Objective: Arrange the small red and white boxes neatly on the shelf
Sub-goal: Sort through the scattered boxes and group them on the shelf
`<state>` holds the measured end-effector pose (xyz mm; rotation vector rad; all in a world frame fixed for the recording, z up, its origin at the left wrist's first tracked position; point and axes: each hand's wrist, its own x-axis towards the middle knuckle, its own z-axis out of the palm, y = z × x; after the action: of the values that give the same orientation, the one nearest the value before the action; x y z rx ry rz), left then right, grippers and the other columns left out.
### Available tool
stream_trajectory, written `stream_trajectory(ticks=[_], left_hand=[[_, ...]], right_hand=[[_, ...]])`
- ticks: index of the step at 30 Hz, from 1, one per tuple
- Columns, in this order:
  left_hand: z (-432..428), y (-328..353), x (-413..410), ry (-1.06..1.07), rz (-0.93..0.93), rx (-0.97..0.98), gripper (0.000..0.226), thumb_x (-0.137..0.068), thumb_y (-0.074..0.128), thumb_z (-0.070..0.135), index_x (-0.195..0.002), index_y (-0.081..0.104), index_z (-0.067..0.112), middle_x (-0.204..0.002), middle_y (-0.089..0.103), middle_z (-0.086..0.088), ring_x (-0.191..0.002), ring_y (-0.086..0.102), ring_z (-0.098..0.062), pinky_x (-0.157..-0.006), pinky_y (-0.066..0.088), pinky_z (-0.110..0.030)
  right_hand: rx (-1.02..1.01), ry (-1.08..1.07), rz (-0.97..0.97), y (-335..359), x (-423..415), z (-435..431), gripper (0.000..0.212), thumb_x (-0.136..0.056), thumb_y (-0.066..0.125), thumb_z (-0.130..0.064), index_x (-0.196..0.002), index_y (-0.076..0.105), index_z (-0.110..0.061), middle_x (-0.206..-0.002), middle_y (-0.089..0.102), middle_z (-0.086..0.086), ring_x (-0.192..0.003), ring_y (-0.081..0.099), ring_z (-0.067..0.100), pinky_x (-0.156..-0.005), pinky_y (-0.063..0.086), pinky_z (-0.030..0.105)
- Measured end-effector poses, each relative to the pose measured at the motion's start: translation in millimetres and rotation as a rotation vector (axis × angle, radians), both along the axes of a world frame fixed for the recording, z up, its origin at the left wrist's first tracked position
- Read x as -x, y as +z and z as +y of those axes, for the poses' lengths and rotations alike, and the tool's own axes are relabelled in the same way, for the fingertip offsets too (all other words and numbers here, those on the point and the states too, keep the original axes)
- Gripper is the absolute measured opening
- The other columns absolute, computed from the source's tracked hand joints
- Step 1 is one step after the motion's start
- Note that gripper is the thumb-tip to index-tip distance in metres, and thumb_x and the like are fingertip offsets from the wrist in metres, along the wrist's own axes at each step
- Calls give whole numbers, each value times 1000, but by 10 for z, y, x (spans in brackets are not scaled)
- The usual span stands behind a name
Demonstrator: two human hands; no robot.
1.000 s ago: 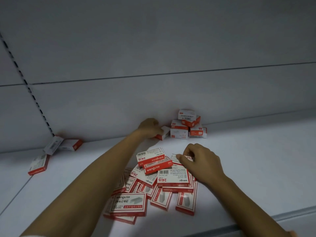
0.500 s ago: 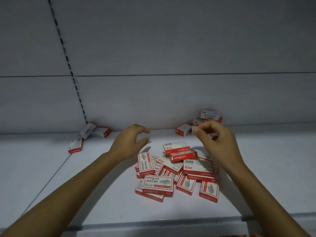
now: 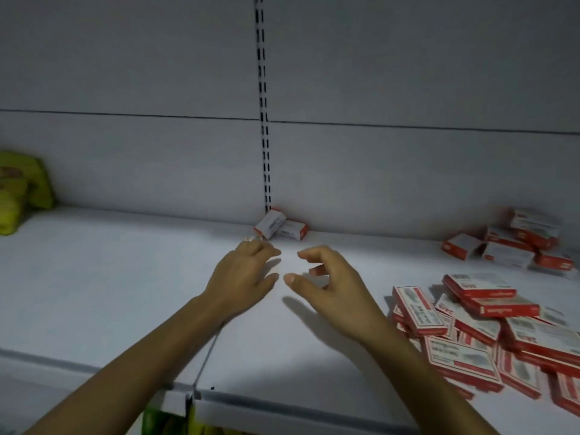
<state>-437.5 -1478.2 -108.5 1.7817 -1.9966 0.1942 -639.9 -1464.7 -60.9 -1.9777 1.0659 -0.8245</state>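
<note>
White shelf [image 3: 125, 293], grey back panel [image 3: 408, 73].
Left hand [image 3: 243, 279]: palm down, fingers loosely spread, holding nothing; its fingertips hide most of a lone box [image 3: 251, 238], contact unclear.
Right hand [image 3: 339, 293]: just beside the left, fingers curled over a red-edged box [image 3: 317, 270] in the palm.
Beyond the left fingertips: pair of boxes [image 3: 281, 227] leaning at the panel.
Right of the right hand: loose heap [image 3: 470, 334]; behind it, small stack [image 3: 518, 243].
Far left: green packets [image 3: 18, 189].

The shelf [image 3: 125, 293] and its back panel [image 3: 125, 167] look like smooth, matt white painted metal. The boxes [image 3: 461, 356] are thin printed cardboard with a faint sheen, and the yellow-green packets [image 3: 18, 196] look like glossy plastic film.
</note>
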Motion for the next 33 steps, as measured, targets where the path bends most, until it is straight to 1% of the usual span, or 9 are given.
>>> stream_trajectory(ticks=[5, 9, 12, 15, 17, 23, 26, 29, 33], left_hand=[[-290, -21, -349, 151, 36, 0, 63, -76, 64, 58, -127, 50, 25, -126, 55, 0, -109, 52, -22, -82, 44, -33], [-465, -68, -495, 187, 197, -95, 74, -66, 66, 70, -120, 48, 24, -116, 59, 1, -103, 56, -21, -78, 48, -33], [-496, -117, -510, 132, 242, -82, 74, -62, 68, 70, -120, 50, 27, -114, 60, 2, -102, 55, -19, -81, 49, -35], [-504, -127, -514, 118, 246, -62, 78, -58, 64, 77, -118, 53, 30, -112, 58, 3, -101, 52, -19, -81, 45, -33], [-504, -139, -510, 112, 207, -82, 78, -60, 61, 78, -120, 53, 29, -112, 56, 2, -102, 50, -19, -83, 42, -32], [-505, -139, -522, 55, 172, -131, 69, -69, 57, 72, -124, 49, 30, -118, 53, 4, -108, 47, -18, -90, 37, -32], [-471, -120, -503, -55, 148, -152, 55, -74, 57, 56, -121, 49, 29, -121, 50, 6, -112, 43, -17, -92, 32, -32], [-462, -93, -492, -157, 162, -194, 42, -80, 55, 41, -119, 51, 26, -122, 51, 5, -112, 44, -18, -96, 33, -34], [-466, -133, -502, -177, 180, -131, 32, -86, 53, 33, -116, 56, 25, -121, 55, 1, -107, 48, -19, -90, 39, -32]], right_hand=[[-31, -58, 74, -166, -449, -90, 41, -87, 62, -44, -122, 48, -31, -132, 47, -10, -97, 48, -4, -78, 37, 11], [-38, -121, 158, -161, -637, -278, 43, -86, 62, -45, -123, 51, -28, -129, 49, -8, -104, 49, 4, -83, 40, 20], [1, -221, 119, -124, -787, -498, 36, -86, 66, -38, -117, 57, -23, -119, 54, -7, -105, 54, 10, -82, 42, 23], [82, -315, 0, -139, -957, -799, 21, -85, 67, -23, -105, 64, -17, -109, 64, -3, -98, 58, 13, -73, 42, 14], [120, -376, -13, -187, -1053, -984, 23, -84, 68, -20, -105, 63, -14, -108, 66, 1, -98, 59, 16, -72, 42, 16], [222, -412, 341, -241, -1301, -1363, 65, -78, 71, -41, -134, 45, -20, -128, 55, 5, -117, 50, 25, -92, 45, 37], [302, -382, 517, -276, -1389, -1400, 63, -77, 68, -51, -131, 47, -25, -118, 61, 1, -112, 51, 25, -92, 37, 35], [412, -404, 572, -276, -1422, -1379, 55, -81, 66, -36, -131, 47, -23, -123, 57, 2, -114, 48, 23, -92, 32, 34], [393, -344, 502, -240, -1334, -1275, 51, -85, 59, -19, -134, 45, -18, -122, 52, 7, -105, 54, 26, -82, 45, 34]])
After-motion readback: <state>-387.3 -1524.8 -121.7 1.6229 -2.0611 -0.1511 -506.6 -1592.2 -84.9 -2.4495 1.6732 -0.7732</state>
